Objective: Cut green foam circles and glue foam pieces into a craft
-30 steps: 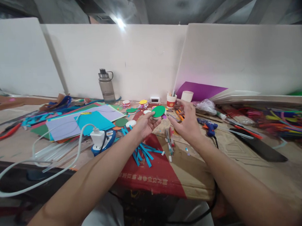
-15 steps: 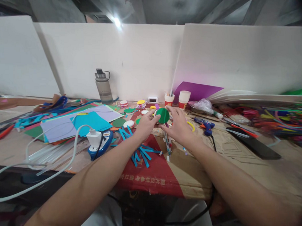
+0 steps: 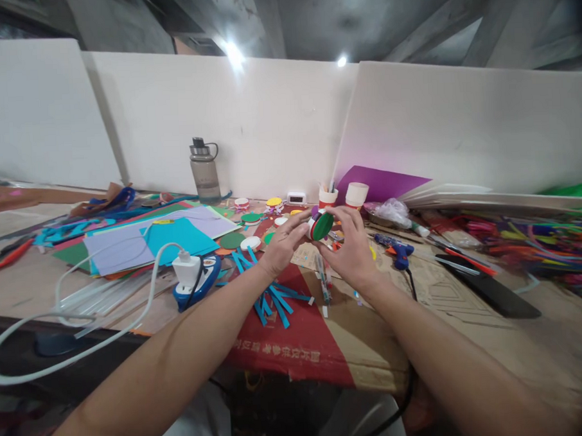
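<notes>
Between my two hands, above the table, is a small drum-shaped paper craft (image 3: 324,226) with a green round face, a white side and a red edge. It is tilted, so the face and part of the side show. The fingers of my left hand (image 3: 286,242) close on its left side. My right hand (image 3: 349,244) grips it from the right, thumb below and fingers above. A bit of purple shows at its top. Below lie blue paper strips (image 3: 278,303) and a slim clear tool or pen (image 3: 324,277) that I cannot make out well.
Similar round crafts, one with a yellow top (image 3: 273,202) and one green (image 3: 251,218), stand behind. Coloured paper sheets (image 3: 176,239), a power strip (image 3: 197,283) and a bottle (image 3: 205,173) are left. A blue glue gun (image 3: 399,255), paper cups (image 3: 356,194) and pipe cleaners (image 3: 556,232) are right.
The craft has turned from showing its green face flat on to a tilted pose with its white side and red edge visible. Both hands stay on it. The view has shifted slightly.
</notes>
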The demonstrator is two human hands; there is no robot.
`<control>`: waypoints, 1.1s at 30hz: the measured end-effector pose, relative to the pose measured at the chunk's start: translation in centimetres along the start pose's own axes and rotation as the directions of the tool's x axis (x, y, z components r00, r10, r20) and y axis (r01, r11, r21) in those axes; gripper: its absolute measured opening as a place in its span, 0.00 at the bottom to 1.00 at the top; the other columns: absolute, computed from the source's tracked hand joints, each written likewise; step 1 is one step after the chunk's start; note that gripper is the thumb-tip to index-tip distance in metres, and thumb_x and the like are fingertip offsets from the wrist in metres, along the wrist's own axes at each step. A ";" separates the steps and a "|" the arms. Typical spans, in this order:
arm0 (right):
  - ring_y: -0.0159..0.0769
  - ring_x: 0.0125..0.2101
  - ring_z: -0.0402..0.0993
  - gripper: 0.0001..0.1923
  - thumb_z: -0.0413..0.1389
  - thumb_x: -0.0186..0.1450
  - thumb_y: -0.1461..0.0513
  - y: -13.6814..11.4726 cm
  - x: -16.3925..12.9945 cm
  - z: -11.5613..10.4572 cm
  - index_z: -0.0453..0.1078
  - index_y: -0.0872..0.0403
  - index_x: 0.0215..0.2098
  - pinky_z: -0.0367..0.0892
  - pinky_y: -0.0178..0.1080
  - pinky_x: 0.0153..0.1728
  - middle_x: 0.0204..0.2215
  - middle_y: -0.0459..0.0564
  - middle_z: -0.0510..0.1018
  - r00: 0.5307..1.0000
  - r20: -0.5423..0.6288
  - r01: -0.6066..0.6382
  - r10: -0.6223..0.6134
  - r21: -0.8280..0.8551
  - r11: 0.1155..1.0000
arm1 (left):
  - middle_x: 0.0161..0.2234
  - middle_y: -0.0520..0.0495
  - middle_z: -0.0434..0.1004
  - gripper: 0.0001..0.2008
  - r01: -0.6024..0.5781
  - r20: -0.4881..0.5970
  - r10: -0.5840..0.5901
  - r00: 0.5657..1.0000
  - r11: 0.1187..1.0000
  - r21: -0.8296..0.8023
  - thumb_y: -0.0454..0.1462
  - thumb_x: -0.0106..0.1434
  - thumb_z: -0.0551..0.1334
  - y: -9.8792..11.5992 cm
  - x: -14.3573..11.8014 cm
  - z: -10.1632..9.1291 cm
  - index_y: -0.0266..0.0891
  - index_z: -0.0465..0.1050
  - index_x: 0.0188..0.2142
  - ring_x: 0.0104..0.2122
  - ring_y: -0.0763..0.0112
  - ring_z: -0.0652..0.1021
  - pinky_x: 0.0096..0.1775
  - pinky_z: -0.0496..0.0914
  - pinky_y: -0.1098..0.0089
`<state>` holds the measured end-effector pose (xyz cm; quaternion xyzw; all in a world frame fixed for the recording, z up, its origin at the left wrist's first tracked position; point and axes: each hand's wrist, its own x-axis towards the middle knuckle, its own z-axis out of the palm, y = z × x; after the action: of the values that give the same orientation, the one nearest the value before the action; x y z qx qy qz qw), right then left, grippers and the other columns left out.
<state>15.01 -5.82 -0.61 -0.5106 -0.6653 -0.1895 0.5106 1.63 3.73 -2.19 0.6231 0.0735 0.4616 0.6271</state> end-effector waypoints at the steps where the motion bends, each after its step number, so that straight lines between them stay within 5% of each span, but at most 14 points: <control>1: 0.45 0.55 0.63 0.30 0.61 0.59 0.65 -0.1 0.0 0.0 0.60 0.48 0.58 0.69 0.51 0.53 0.52 0.56 0.66 1.000 -0.005 0.006 -0.006 0.003 1.000 | 0.57 0.44 0.72 0.22 0.011 0.016 -0.011 1.000 1.000 -0.022 0.46 0.60 0.65 0.0 0.0 -0.1 0.45 0.75 0.53 0.56 0.54 0.71 0.54 0.67 0.57; 8: 0.45 0.55 0.64 0.32 0.61 0.59 0.64 -0.3 0.1 -0.2 0.59 0.46 0.59 0.70 0.51 0.53 0.53 0.54 0.66 1.000 0.021 -0.012 0.011 0.054 0.998 | 0.62 0.43 0.65 0.26 0.062 0.145 -0.055 0.988 0.997 -0.044 0.44 0.60 0.66 0.4 0.4 -0.7 0.48 0.70 0.58 0.59 0.52 0.68 0.53 0.66 0.57; 12: 0.44 0.51 0.68 0.32 0.62 0.57 0.65 -0.1 0.1 -0.3 0.62 0.47 0.58 0.72 0.49 0.49 0.52 0.54 0.66 0.994 0.070 -0.097 0.089 0.124 0.988 | 0.58 0.42 0.69 0.29 0.151 0.217 -0.124 0.968 0.982 -0.110 0.45 0.57 0.68 0.6 0.5 -0.6 0.47 0.69 0.59 0.52 0.56 0.72 0.50 0.68 0.59; 20: 0.41 0.48 0.71 0.30 0.64 0.55 0.63 -0.1 0.2 -0.2 0.66 0.48 0.56 0.74 0.45 0.46 0.51 0.53 0.69 0.964 0.150 -0.251 0.220 0.235 0.939 | 0.49 0.42 0.74 0.27 0.237 0.198 -0.197 0.960 0.949 -0.207 0.44 0.55 0.71 0.4 0.6 -0.5 0.44 0.72 0.53 0.45 0.65 0.75 0.42 0.68 0.68; 29: 0.39 0.44 0.73 0.29 0.63 0.56 0.60 -0.7 0.7 -0.8 0.67 0.50 0.55 0.73 0.44 0.43 0.50 0.54 0.72 0.938 0.130 -0.344 0.322 0.224 0.912 | 0.46 0.44 0.76 0.20 0.280 0.142 -0.247 0.959 0.912 -0.302 0.44 0.58 0.68 0.8 0.3 -0.2 0.41 0.73 0.48 0.44 0.65 0.77 0.47 0.71 0.62; 33: 0.39 0.40 0.74 0.29 0.63 0.55 0.56 0.4 1.4 -2.4 0.69 0.53 0.54 0.71 0.43 0.42 0.48 0.55 0.73 0.924 0.185 -0.350 0.334 0.063 0.935 | 0.41 0.44 0.78 0.14 0.309 0.052 -0.312 0.949 0.877 -0.368 0.42 0.62 0.64 0.7 0.6 -0.3 0.37 0.74 0.45 0.38 0.69 0.78 0.42 0.74 0.66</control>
<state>16.65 -6.85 1.49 -0.6083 -0.6157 -0.0210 0.5005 1.43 4.19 -1.42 0.4712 0.0865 0.3634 0.7990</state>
